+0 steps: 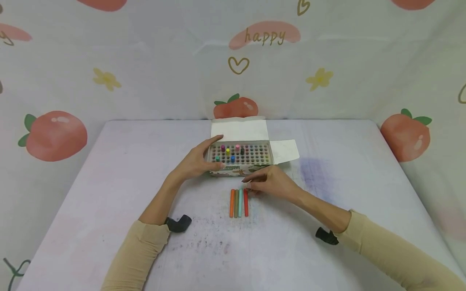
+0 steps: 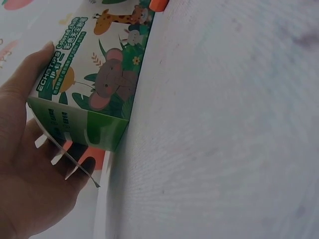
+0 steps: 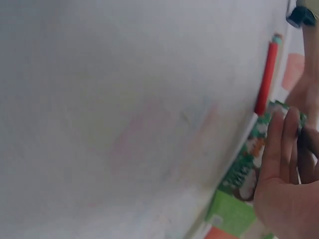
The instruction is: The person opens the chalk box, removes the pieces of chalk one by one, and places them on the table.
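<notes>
left hand (image 1: 198, 161) grips box (image 1: 240, 155) at frame centre | right hand (image 1: 271, 182) open, fingertips touching red stick (image 1: 246, 203) just below

1. We see a thin cardboard box (image 1: 240, 155), glossy where printed.
2. We see matt, chalky sticks (image 1: 238, 203).
3. We see a matt, stained, finely textured table covering (image 1: 327, 194).
4. We see a creased cloth backdrop (image 1: 145, 60).

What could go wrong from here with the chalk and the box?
The four chalk sticks lie loose, side by side; the right hand at their far ends could nudge them and roll or scatter them. The left hand holds only the box at its left end, so a push might slide or tip it.
</notes>
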Demonstrator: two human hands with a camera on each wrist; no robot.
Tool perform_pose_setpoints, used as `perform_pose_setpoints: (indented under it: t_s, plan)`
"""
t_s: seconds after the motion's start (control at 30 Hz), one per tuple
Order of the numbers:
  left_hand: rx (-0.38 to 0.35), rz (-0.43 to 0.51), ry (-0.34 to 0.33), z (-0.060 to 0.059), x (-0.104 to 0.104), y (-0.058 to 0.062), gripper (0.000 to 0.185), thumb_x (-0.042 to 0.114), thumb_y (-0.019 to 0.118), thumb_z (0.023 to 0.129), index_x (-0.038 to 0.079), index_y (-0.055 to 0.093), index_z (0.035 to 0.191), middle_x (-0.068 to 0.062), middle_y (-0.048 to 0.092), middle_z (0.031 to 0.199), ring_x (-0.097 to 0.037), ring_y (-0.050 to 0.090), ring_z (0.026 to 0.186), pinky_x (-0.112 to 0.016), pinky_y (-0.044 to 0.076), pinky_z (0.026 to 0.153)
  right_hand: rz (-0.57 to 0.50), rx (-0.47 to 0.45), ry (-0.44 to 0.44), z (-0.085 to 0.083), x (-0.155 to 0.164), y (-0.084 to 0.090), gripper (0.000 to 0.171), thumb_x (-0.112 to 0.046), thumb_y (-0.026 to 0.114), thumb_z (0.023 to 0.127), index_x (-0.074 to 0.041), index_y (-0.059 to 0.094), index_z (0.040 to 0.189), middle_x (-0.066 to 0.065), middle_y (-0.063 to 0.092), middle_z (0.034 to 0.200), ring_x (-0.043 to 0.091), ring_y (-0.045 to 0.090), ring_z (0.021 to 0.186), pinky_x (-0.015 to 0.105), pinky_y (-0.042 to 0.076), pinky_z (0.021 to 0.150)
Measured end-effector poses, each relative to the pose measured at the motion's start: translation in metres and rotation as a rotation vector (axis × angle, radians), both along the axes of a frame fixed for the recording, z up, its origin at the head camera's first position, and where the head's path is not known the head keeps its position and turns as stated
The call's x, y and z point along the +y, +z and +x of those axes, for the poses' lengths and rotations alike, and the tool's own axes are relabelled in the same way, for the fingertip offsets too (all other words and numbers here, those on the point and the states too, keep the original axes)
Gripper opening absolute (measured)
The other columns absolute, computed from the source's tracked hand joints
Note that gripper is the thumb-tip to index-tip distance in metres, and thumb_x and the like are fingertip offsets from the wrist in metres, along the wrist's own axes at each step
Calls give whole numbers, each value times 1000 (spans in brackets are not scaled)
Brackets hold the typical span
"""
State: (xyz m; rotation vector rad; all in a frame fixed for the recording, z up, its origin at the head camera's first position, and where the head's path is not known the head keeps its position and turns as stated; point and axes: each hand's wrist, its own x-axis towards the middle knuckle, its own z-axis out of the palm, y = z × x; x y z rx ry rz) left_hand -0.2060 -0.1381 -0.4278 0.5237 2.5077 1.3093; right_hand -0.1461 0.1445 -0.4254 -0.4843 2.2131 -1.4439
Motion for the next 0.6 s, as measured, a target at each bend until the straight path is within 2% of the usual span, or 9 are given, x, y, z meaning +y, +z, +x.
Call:
perform_pose_setpoints:
  t_s: [0.27, 0.37, 0.47, 0.6]
  plan:
    - [-5, 10, -3, -1, 1, 2, 89, 33, 81, 82, 35, 31, 155, -6, 41, 149, -26, 46, 121, -54, 35, 104, -32, 48, -7, -9, 3, 18, 21, -11, 71, 91, -3, 75, 110, 5, 75, 95, 33, 70, 78, 45, 57, 74]
    - [-7, 15, -4, 0, 1, 3, 89, 32, 81, 82, 34, 31, 156, -7, 42, 148, -27, 46, 120, -54, 35, 104, -54, 73, -8, -12, 3, 22, 20, -11, 72, 91, -1, 75, 108, 9, 74, 94, 37, 69, 79, 47, 56, 75]
    - [-12, 19, -3, 0, 1, 3, 90, 32, 82, 82, 33, 31, 156, -8, 42, 148, -28, 46, 121, -55, 35, 104, -66, 102, -10, -15, 3, 26, 19, -10, 72, 91, -1, 75, 108, 14, 74, 94, 37, 69, 78, 45, 57, 74]
    - [-17, 17, 2, 1, 2, 2, 90, 31, 82, 82, 32, 31, 156, -9, 43, 147, -29, 46, 121, -56, 35, 104, -78, 135, -15, -19, 3, 30, 18, -9, 72, 91, -2, 75, 107, 13, 73, 96, 37, 69, 79, 42, 57, 72]
